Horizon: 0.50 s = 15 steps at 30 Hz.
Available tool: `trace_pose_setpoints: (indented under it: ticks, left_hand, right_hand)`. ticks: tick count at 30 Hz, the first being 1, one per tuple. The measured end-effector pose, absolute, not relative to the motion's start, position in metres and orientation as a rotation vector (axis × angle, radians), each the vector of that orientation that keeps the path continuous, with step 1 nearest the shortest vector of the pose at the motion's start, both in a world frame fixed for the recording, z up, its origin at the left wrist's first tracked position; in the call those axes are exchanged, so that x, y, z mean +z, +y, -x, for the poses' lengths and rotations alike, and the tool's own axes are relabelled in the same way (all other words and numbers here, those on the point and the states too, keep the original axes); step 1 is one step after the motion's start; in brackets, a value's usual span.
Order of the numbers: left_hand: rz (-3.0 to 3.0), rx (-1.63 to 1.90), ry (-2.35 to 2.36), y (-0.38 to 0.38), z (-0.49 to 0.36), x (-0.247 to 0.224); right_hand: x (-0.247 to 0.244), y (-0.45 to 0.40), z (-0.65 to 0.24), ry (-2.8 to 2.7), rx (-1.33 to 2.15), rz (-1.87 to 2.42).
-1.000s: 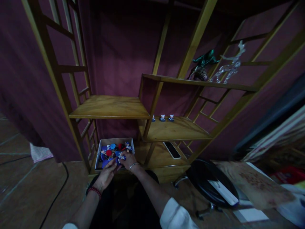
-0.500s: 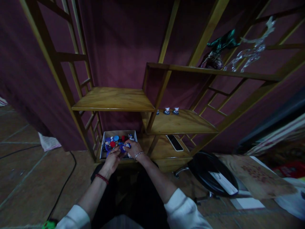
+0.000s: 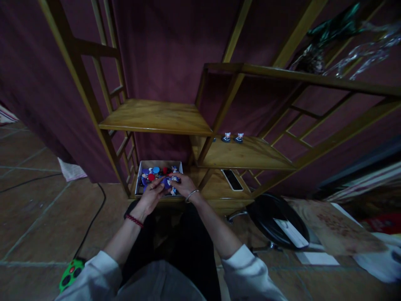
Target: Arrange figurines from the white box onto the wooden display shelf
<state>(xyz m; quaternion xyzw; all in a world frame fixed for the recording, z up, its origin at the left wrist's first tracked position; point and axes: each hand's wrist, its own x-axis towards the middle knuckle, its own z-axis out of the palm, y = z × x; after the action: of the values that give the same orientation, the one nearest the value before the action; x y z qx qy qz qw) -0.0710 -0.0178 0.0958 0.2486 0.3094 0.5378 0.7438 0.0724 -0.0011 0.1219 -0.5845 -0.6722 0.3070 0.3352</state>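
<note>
A small purple-and-white figurine [image 3: 167, 182] is held between my two hands above an open box. My left hand [image 3: 151, 196], with a red bead bracelet at the wrist, pinches its left side. My right hand [image 3: 186, 185], wearing a silver bangle, grips the right side with curled fingers. Below and behind them, the white-rimmed box [image 3: 160, 162] holds several colourful figurines, including pieces with a round blue top [image 3: 156, 170] and a red top [image 3: 151, 177]. My hands hide part of the box's contents.
The box sits on the bottom level of a wooden shelf unit [image 3: 156, 119]. A few small figurines [image 3: 239, 138] stand on the shelf at right, with a phone [image 3: 232, 179] below. A black stool [image 3: 277, 221] is at right, a green power strip [image 3: 71, 274] on the floor at left.
The view has shifted, so the shelves appear higher and the power strip shows more. Both hands still hold the figurine over the box, with its white part turned slightly more to the right.
</note>
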Motion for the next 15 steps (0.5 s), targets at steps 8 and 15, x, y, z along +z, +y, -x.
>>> trace_pose_setpoints:
  ticks: [8,15]
  left_hand:
    - [-0.575,1.137,0.669,-0.025,0.073,0.112]
    - [-0.592,1.196,0.690,-0.028,0.071,0.118]
  right_hand:
    - [0.122,-0.008,-0.080,-1.675,0.951,1.350]
    - [0.125,-0.012,-0.081,-1.600,0.967,1.277]
